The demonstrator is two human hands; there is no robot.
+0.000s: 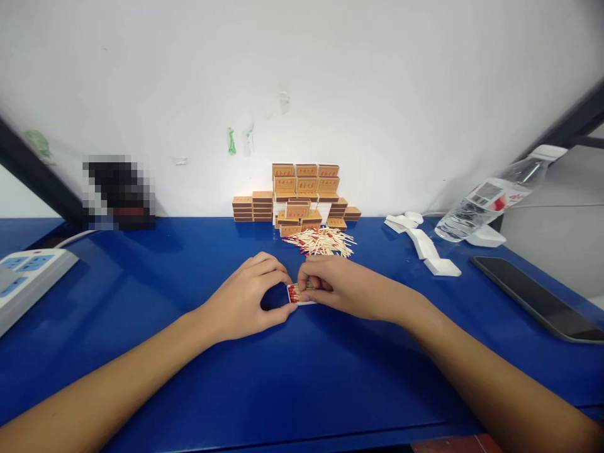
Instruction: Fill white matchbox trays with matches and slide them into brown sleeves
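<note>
A small white matchbox tray (pixel 306 302) with red-headed matches (pixel 294 294) in it lies on the blue table in front of me. My left hand (pixel 250 296) steadies the tray's left end between thumb and fingertips. Over the tray's right part, my right hand (pixel 330 283) is closed, thumb and fingers pinching at the matches and covering part of them. Just beyond my right hand is a loose heap of matches (pixel 325 241). Behind the heap, yellow-brown matchboxes (pixel 306 184) stand stacked against the wall.
At the right lie a dark phone (pixel 538 296), folded white pieces (pixel 422 244) and a tilted clear water bottle (pixel 491 195). A white power strip (pixel 38 277) sits at the left edge. Near the wall on the left is a blurred-out dark object (pixel 123 192).
</note>
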